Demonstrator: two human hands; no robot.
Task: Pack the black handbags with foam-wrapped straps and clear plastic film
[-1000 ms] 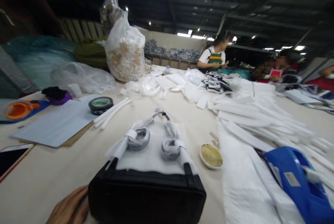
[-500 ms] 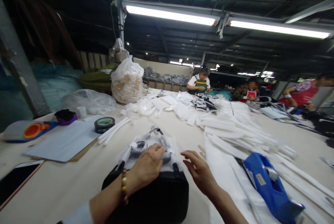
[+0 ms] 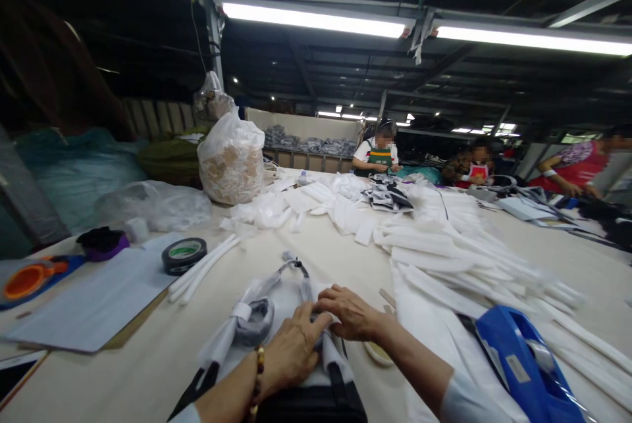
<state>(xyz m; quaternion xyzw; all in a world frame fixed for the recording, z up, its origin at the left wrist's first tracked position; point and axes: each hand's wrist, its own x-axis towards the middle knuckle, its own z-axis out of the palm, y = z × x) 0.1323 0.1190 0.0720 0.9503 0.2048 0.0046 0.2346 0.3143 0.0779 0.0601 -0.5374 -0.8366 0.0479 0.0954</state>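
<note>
1. The black bag (image 3: 316, 408) lay on the table (image 3: 365, 268) directly before the person, its near part cut off by the lower edge of the view.
2. The left hand (image 3: 295, 345) and right hand (image 3: 351, 315) met over the wrapped handle (image 3: 332, 352) on the bag's right side, fingers bent; whether they gripped it, I could not tell.
3. A hard tug there could have torn or loosened the thin wrapping, since it looked soft and light.
4. The right forearm crossed above a small round dish (image 3: 379, 353); a dropped elbow might have knocked it.
5. Sweeping rightward, the sleeve could have snagged the loose white strips (image 3: 424, 265) near the blue tape dispenser (image 3: 518, 360).
</note>
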